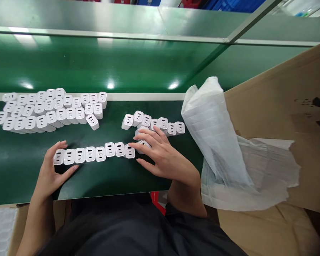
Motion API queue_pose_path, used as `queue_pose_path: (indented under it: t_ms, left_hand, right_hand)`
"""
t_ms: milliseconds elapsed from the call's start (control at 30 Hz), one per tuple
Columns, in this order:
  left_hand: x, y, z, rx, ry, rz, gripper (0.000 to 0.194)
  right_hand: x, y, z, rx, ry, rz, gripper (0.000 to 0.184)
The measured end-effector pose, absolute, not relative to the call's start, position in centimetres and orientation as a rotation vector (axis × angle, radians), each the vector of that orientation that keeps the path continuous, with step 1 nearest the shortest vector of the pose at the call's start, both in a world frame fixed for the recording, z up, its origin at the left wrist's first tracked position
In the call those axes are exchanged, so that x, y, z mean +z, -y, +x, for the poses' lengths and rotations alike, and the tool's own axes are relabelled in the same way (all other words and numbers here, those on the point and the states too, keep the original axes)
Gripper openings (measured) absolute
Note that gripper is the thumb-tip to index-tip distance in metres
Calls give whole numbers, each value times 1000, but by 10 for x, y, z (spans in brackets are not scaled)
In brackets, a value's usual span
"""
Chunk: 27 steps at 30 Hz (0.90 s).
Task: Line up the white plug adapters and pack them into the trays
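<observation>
Green worktop spans the frame, white blocks lined up at its lower centre. The left hand curves around the row's left end; the right hand, fingers loosely spread, touches blocks near the right end.

The bench is deep green, with a whitish strip along its far edge. Plain white blocks, each marked with dark slots, make a row towards the near edge, a large group towards the far left corner and a smaller group right of the middle. Past the right edge, the wrap is translucent white and the cardboard is tan with black print. The clothing at the near edge is black.
</observation>
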<state>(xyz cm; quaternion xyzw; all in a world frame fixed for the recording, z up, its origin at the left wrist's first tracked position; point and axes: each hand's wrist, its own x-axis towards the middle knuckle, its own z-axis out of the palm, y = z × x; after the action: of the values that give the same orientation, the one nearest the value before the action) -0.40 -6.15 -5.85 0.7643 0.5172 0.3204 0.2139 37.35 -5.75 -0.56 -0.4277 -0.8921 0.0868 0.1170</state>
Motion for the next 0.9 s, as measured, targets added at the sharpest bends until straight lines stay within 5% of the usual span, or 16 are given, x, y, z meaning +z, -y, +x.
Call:
queue_pose_path:
  t_ms: [900]
  left_hand:
    - [-56,62,-6,877,-1451,2129,90]
  right_hand:
    - [-21,52,345,162,2636,-1151,42]
